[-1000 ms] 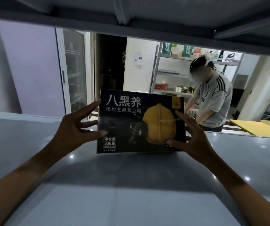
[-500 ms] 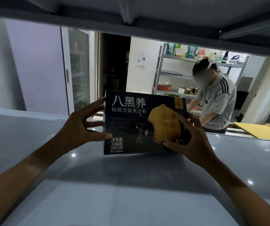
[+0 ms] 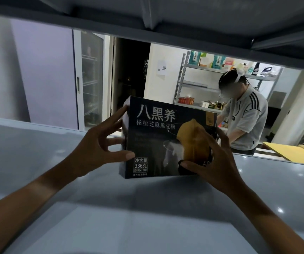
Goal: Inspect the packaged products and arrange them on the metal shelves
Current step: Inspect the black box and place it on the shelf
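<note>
A dark rectangular cardboard box with large white Chinese lettering and a yellow-orange rounded picture on its front (image 3: 167, 138) stands upright in the middle of the frame, its lower edge on or just above the glossy grey metal shelf surface (image 3: 37, 153) that fills the lower half of the picture; whether it actually touches the shelf cannot be told. Both hands are on it. The left hand (image 3: 96, 143), reaching in from the lower left, has its fingers spread along the box's left edge, the forefinger up near the top corner and the thumb pressed against the lower left of the front face beside the small white weight label. The right hand (image 3: 215, 160), coming from the lower right, curls over the box's right side, its fingers lying across the yellow picture and its thumb set on the lower right of the front. So the hands sit apart, one at each end, with the box clamped between them. Across the top of the frame runs the dark grey underside of an upper metal shelf (image 3: 165, 13). Through the gap between the two shelves, at the right of the frame, a person in a grey short-sleeved shirt with black shoulder stripes (image 3: 246, 121) bends over in front of a light metal rack stocked with packages (image 3: 198, 70). At the left stands a white-framed glass cabinet door (image 3: 88, 79) next to a pale lilac wall (image 3: 43, 70).
</note>
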